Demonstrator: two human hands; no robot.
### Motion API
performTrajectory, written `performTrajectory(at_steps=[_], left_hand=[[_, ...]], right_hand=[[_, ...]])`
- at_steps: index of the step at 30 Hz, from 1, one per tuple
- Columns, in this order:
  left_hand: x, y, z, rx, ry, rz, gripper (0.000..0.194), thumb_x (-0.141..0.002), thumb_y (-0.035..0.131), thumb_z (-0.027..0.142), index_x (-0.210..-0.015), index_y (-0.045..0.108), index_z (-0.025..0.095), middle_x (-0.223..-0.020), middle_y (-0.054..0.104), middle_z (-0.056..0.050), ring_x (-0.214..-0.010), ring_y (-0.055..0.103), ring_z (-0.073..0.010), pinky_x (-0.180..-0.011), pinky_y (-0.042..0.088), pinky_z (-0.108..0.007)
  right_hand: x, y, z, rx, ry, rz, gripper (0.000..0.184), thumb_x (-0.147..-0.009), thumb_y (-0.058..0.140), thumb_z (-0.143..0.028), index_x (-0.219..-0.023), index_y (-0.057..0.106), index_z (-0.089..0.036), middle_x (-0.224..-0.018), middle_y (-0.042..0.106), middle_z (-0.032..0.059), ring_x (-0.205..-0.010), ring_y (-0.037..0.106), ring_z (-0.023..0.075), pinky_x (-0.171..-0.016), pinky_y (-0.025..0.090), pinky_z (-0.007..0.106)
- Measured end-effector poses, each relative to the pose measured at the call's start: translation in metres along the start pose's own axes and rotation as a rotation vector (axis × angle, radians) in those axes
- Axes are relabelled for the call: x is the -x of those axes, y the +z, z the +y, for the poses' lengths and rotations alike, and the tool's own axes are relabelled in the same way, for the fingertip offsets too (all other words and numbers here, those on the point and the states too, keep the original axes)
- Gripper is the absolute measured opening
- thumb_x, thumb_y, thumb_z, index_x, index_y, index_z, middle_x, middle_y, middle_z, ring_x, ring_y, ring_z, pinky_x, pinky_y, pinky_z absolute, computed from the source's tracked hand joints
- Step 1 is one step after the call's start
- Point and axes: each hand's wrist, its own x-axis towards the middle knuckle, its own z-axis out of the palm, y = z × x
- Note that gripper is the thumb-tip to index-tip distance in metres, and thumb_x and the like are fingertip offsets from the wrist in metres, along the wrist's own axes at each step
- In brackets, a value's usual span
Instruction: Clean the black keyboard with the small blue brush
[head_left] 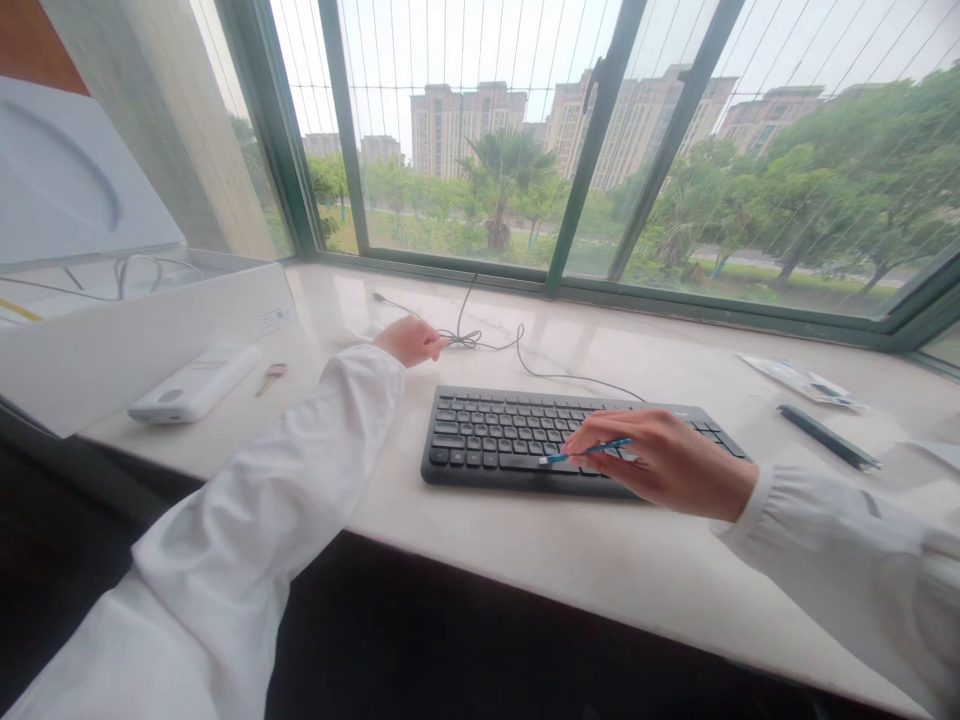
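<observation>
A black keyboard (pixel 499 435) lies on the white marble sill, its grey cable (pixel 574 378) running from the back edge to a loose bundle further left. My right hand (pixel 656 455) is above the keyboard, closed around a thin blue brush (pixel 596 450) with a pale tip. That tip points left, down at the space bar, and the hand covers many of the right-hand keys. Beyond the keyboard's left corner, my left hand (pixel 411 341) is closed at the bundled cable, its fingers partly hidden. The cable's plug (pixel 379 297) lies behind it.
At left stand an open white box (pixel 180 310) with cords inside, a white power bank (pixel 195 383) and a small key (pixel 271 377). A dark pen-like case (pixel 825 436) and a clear packet (pixel 799 380) lie at right. Green-framed windows (pixel 450 268) border the back; the sill's front edge drops into darkness.
</observation>
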Motion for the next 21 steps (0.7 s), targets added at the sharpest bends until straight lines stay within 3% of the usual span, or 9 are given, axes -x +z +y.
performTrajectory(at_steps=[4, 7, 10, 14, 21], left_hand=[[0.001, 0.000, 0.001, -0.004, -0.001, -0.005, 0.043, -0.087, 0.046, 0.041, -0.059, 0.073, 0.021, -0.048, 0.058, -0.001, -0.052, 0.052, -0.0140, -0.057, 0.036, -0.027], [0.001, -0.001, 0.002, -0.012, -0.001, -0.010, 0.043, -0.088, 0.046, 0.040, -0.060, 0.073, 0.021, -0.050, 0.060, -0.002, -0.053, 0.053, -0.0142, -0.057, 0.037, -0.027], [0.001, -0.001, 0.002, -0.020, -0.003, -0.006, 0.044, -0.088, 0.046, 0.041, -0.062, 0.074, 0.021, -0.051, 0.061, -0.002, -0.054, 0.053, -0.0145, -0.057, 0.037, -0.027], [0.001, 0.000, 0.002, -0.021, 0.008, 0.001, 0.044, -0.088, 0.046, 0.041, -0.062, 0.075, 0.020, -0.053, 0.061, -0.002, -0.056, 0.053, -0.0147, -0.058, 0.037, -0.027], [0.000, -0.002, 0.003, -0.013, 0.024, -0.006, 0.042, -0.088, 0.048, 0.040, -0.061, 0.074, 0.021, -0.053, 0.061, -0.002, -0.057, 0.055, -0.0154, -0.060, 0.038, -0.028]], right_hand=[[-0.021, -0.001, -0.009, -0.069, 0.161, 0.125, 0.028, -0.093, 0.055, -0.046, -0.088, 0.069, -0.022, -0.087, 0.076, 0.0044, -0.079, 0.072, 0.0189, -0.072, 0.051, 0.027], [-0.049, 0.008, -0.019, -0.242, 0.201, 0.170, 0.028, -0.089, 0.060, -0.047, -0.084, 0.066, -0.020, -0.080, 0.075, 0.0039, -0.075, 0.072, 0.0186, -0.069, 0.052, 0.026], [-0.080, 0.023, -0.030, -0.401, 0.160, 0.160, 0.023, -0.088, 0.063, -0.042, -0.084, 0.064, -0.020, -0.079, 0.075, 0.0033, -0.077, 0.072, 0.0190, -0.069, 0.053, 0.027], [-0.110, 0.043, -0.039, -0.442, 0.138, 0.104, 0.017, -0.088, 0.063, -0.035, -0.081, 0.064, -0.019, -0.079, 0.075, 0.0032, -0.075, 0.072, 0.0181, -0.068, 0.052, 0.027], [-0.118, 0.064, -0.033, -0.457, 0.171, 0.077, 0.019, -0.088, 0.063, -0.036, -0.081, 0.063, -0.019, -0.078, 0.075, 0.0040, -0.073, 0.070, 0.0178, -0.066, 0.051, 0.027]])
